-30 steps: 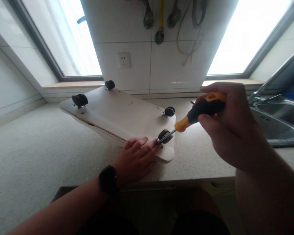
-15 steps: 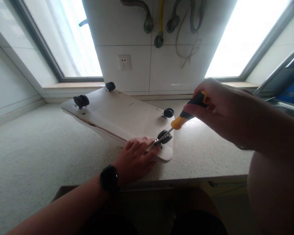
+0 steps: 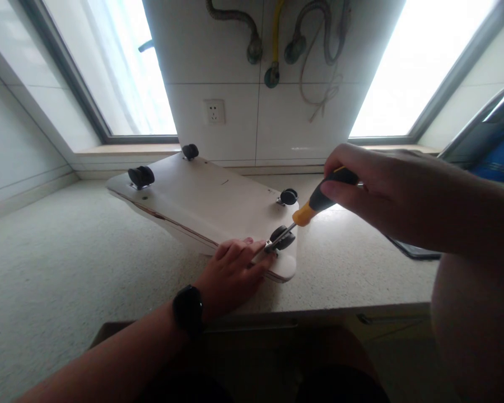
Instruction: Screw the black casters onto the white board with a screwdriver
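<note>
A white wheeled board or cabinet base [image 3: 218, 196] lies with its casters facing up on the counter. My right hand [image 3: 361, 184] is wrapped round the yellow-and-black handle of a screwdriver [image 3: 315, 202]. Its shaft slants down to the left, past the wheels of the nearest caster [image 3: 283, 238], to that caster's metal mounting plate [image 3: 267, 246]. On the board's front edge rests my left hand [image 3: 235, 271], fingers outstretched, with fingertips on either side of the plate. The screwdriver's tip is too small to make out.
Other black casters stand at the board's corners, one at the right back [image 3: 288, 196] and one at the left front [image 3: 141, 177]. A speckled counter [image 3: 67, 246] carries the board. Behind are a wall socket [image 3: 214, 111] and hoses. A dark-edged sink or hob [image 3: 415, 250] lies at right.
The view has shifted slightly. My right hand has turned a little on the screwdriver handle and its forearm has shifted; my left hand stays in place on the board.
</note>
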`<state>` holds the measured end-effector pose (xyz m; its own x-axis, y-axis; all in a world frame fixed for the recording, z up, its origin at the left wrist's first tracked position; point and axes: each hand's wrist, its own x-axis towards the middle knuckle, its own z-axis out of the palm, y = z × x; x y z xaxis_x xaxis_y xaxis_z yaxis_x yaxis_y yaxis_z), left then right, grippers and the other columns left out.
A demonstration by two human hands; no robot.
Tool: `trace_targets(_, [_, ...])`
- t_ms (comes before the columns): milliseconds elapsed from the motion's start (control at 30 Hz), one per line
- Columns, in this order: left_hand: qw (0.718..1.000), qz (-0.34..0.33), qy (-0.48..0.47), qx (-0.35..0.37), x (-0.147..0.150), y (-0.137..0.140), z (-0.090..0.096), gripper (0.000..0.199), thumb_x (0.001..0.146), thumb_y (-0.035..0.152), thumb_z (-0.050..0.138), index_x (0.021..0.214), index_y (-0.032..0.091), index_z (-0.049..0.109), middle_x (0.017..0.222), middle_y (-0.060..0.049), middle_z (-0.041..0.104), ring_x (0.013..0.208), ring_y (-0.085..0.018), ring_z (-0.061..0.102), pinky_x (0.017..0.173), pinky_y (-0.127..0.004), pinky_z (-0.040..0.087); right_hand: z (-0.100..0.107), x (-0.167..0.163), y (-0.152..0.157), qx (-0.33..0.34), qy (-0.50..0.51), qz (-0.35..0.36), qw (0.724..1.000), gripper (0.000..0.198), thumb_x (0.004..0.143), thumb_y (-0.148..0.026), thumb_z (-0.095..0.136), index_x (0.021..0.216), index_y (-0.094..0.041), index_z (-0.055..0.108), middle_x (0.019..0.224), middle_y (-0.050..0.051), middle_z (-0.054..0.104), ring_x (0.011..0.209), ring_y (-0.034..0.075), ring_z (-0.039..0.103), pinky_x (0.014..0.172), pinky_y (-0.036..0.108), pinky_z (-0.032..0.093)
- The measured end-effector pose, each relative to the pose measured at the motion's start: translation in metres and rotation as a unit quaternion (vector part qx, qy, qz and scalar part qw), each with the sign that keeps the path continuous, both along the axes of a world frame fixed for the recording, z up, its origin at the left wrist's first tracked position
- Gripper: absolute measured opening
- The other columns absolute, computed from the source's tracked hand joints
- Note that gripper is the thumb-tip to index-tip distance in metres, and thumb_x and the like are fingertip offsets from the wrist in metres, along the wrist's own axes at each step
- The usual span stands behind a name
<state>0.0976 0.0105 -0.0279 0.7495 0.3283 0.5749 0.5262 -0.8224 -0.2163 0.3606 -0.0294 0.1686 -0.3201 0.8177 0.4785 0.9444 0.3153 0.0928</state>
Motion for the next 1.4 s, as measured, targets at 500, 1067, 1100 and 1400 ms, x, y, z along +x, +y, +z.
trace_targets(500, [1.0, 0.001, -0.005, 0.002, 0.0, 0.001, -0.004, 0.049, 0.094, 0.019, 0.061, 0.143, 0.025, 0.058, 0.144, -0.009, 0.061, 0.13, -0.03, 0.052, 0.104, -0.047, 0.039, 0.016, -0.001, 0.019, -0.048, -0.005, -0.014, 0.999, 0.036, 0.085, -0.06, 0.062, 0.1, -0.028, 0.057, 0.062, -0.001, 0.056, 0.049, 0.016, 0.047, 0.051, 0.034, 0.032])
trace_targets(1067, [1.0, 0.003, -0.003, -0.008, 0.001, 0.0, -0.006, 0.059, 0.087, 0.015, 0.063, 0.144, 0.025, 0.056, 0.146, -0.009, 0.06, 0.131, -0.032, 0.053, 0.104, -0.048, 0.038, 0.031, -0.008, 0.019, -0.131, -0.066, 0.063, 0.987, 0.035, 0.088, -0.049, 0.062, 0.115, -0.028, 0.059, 0.1, 0.003, 0.07, 0.063, 0.015, 0.055, 0.061, 0.033, 0.038])
trace_targets(1100, [1.0, 0.002, -0.003, -0.006, 0.001, 0.0, -0.006, 0.059, 0.087, 0.015, 0.063, 0.144, 0.025, 0.056, 0.146, -0.01, 0.06, 0.131, -0.031, 0.052, 0.104, -0.048, 0.038, 0.033, -0.008, 0.019, -0.156, -0.058, 0.072, 0.983, 0.034, 0.088, -0.046, 0.061, 0.117, -0.028, 0.058, 0.101, 0.003, 0.071, 0.067, 0.016, 0.057, 0.064, 0.033, 0.039])
trace_targets(1400, [1.0, 0.004, 0.006, -0.008, 0.001, 0.0, -0.005, 0.059, 0.088, 0.015, 0.062, 0.146, 0.024, 0.055, 0.147, -0.01, 0.059, 0.132, -0.031, 0.052, 0.105, -0.048, 0.037, 0.04, -0.024, 0.02, -0.17, -0.127, -0.075, 0.974, 0.059, 0.091, -0.076, 0.038, 0.08, -0.024, 0.064, 0.07, 0.006, 0.064, 0.056, 0.019, 0.052, 0.059, 0.036, 0.035])
